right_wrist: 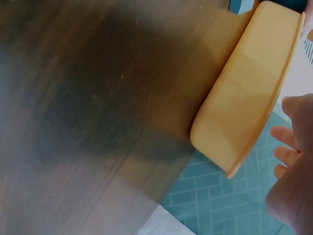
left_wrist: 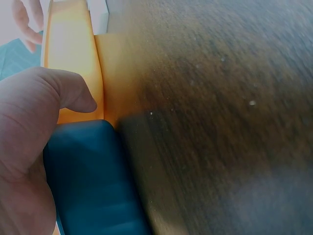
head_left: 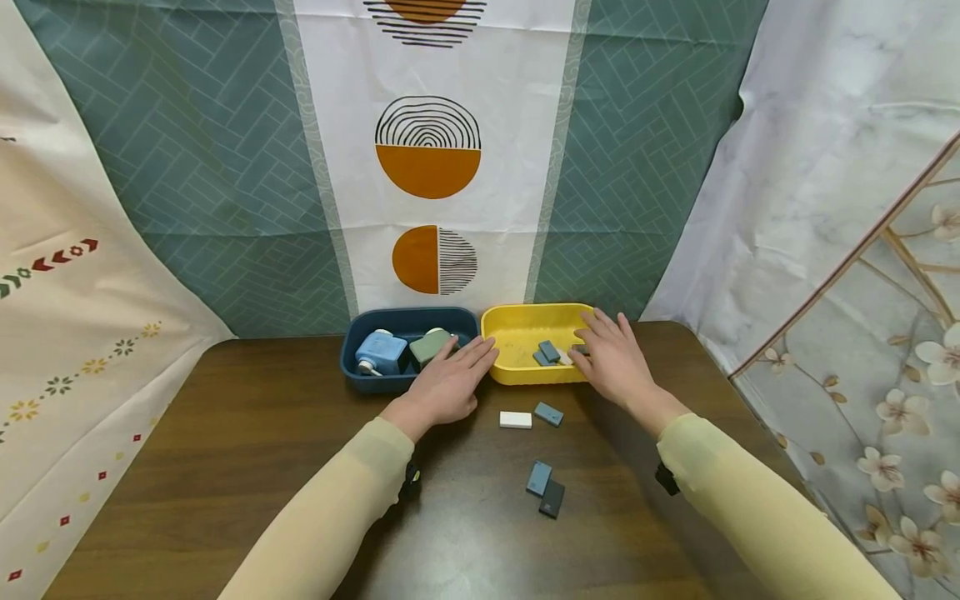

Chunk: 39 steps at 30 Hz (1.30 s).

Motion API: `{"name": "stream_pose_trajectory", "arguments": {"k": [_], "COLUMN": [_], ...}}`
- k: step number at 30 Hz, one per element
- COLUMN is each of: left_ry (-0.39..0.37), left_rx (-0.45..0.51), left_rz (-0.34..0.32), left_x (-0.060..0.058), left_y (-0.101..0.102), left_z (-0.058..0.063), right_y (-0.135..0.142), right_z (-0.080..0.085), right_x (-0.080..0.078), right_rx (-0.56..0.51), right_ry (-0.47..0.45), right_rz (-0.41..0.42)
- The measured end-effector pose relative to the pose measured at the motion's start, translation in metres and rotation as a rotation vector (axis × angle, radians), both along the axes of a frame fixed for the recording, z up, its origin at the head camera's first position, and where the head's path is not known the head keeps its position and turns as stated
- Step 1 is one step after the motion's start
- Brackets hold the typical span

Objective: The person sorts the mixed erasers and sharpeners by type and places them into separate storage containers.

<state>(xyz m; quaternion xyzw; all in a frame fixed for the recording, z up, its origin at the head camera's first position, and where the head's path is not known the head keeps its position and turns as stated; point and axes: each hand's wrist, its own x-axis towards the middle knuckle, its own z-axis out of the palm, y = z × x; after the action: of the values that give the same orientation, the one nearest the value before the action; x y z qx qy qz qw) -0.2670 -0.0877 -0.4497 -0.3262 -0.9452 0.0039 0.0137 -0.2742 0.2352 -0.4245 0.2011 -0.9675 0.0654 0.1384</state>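
My left hand [head_left: 450,383] is held over the right end of a dark blue bin [head_left: 411,318], its fingers fairly straight and pointing at the left edge of a yellow bin [head_left: 536,313]. In the left wrist view its thumb [left_wrist: 78,93] lies near where the bins meet; whether it touches them I cannot tell. Over the yellow bin's right end is my right hand [head_left: 617,357], fingers apart and holding nothing visible. Small flat rectangular blocks [head_left: 550,351], blue-grey, white and dark, lie inside the yellow bin, partly hidden by that hand.
On the brown table [head_left: 247,450] lie a white block [head_left: 515,420], a blue-grey block [head_left: 548,414], another blue-grey block [head_left: 538,478] and a dark block [head_left: 552,499]. The blue bin holds a light blue boxy object [head_left: 383,352] and a green one [head_left: 431,345]. A patterned curtain [head_left: 480,208] hangs behind.
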Motion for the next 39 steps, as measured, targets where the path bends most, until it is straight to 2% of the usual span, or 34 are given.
{"name": "stream_pose_trajectory", "arguments": {"k": [19,28,39], "left_ry": [0.010,-0.003,-0.007], "left_rx": [0.004,0.009,0.012], "left_rz": [-0.009,-0.004,-0.003], "left_x": [0.000,0.000,-0.001], "left_y": [-0.001,0.000,0.000], "left_z": [0.002,0.001,0.000], "right_y": [-0.003,0.000,0.004], "right_z": [-0.008,-0.013,-0.023], "right_x": [0.042,0.056,0.068], "right_rx": [-0.031,-0.005,-0.013], "right_ry": [0.066,0.052,0.119], "right_rz": [0.137,0.152,0.208]}}
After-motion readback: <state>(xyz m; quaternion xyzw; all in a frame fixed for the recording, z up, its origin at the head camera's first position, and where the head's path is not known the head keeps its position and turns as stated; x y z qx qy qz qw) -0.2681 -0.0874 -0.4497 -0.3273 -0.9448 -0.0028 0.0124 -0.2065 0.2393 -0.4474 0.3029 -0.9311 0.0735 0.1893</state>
